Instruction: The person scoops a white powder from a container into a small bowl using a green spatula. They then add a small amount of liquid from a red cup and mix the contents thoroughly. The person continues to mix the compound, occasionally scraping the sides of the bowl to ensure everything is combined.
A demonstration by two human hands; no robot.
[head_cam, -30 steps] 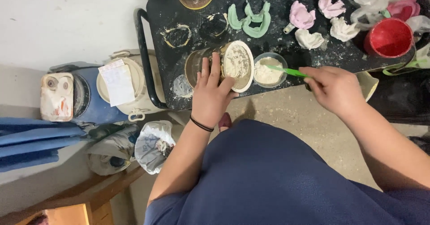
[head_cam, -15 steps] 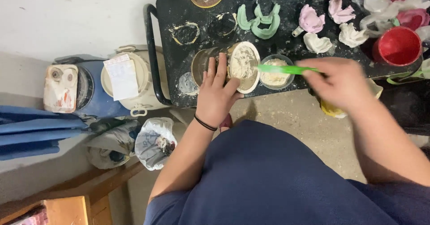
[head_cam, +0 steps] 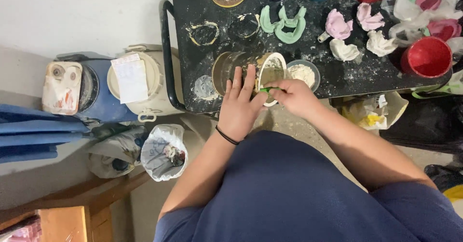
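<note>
The left hand (head_cam: 239,108) lies with its fingers spread along the side of a clear jar (head_cam: 243,68), which is tipped over so that its powder-caked mouth faces three o'clock, near the front edge of the black tray table (head_cam: 337,78). The right hand (head_cam: 294,96) is closed in a pinch on a green spatula (head_cam: 266,90), whose blade reaches into the jar's mouth. Just beside the mouth, at about two o'clock from the right hand, stands a small bowl (head_cam: 303,73) holding pale powder.

The step in hand looks like scooping powder out of the tilted jar. The next move probably calls for a level lift of the loaded blade across the short gap to the bowl, with the left hand holding the jar at the same tilt so nothing spills onto the table.

The spatula's blade is hidden inside the jar and most of its handle under the right hand, so how much powder it carries cannot be told. The jar's inside is clouded with residue. At twelve o'clock lie green dental trays (head_cam: 283,22), and towards one o'clock pink and white casts (head_cam: 345,49). The cups beyond them, at the table's far edge, are cut off by the frame, as is part of the red cup (head_cam: 427,56) at three o'clock.
</note>
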